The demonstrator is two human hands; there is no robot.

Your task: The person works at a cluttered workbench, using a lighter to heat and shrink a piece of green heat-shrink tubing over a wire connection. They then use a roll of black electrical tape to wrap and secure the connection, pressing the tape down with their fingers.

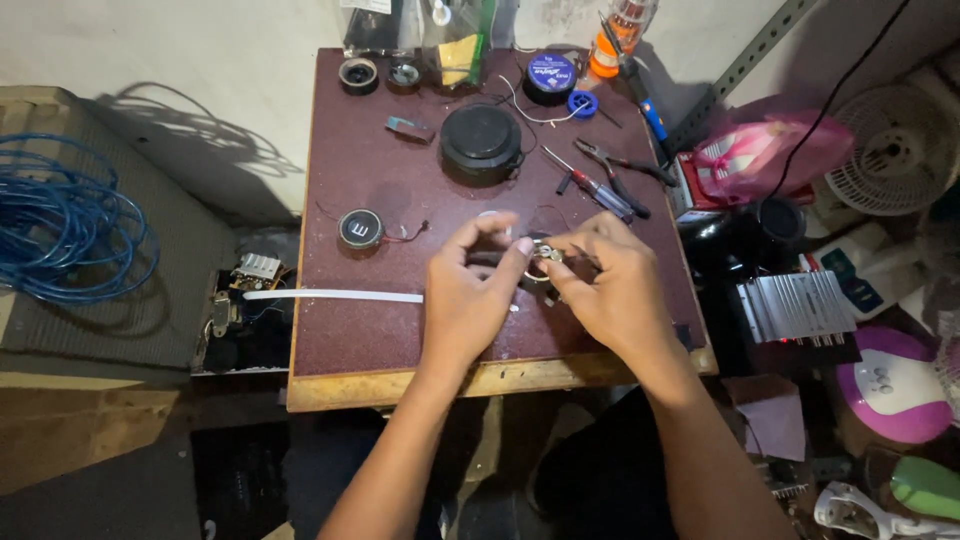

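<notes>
Maroon-topped worktable (400,330) under everything; at its middle, left hand (465,300) and right hand (610,290), fingertips pinched together on a small metal part (547,255). Behind the hands, a round black speaker (481,142); left of them, a small round speaker (361,228); right of the black speaker, pliers (620,162).

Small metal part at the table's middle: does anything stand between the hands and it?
Nothing visible does. The left hand and right hand both already pinch the small metal part at their fingertips, above the table.
</notes>
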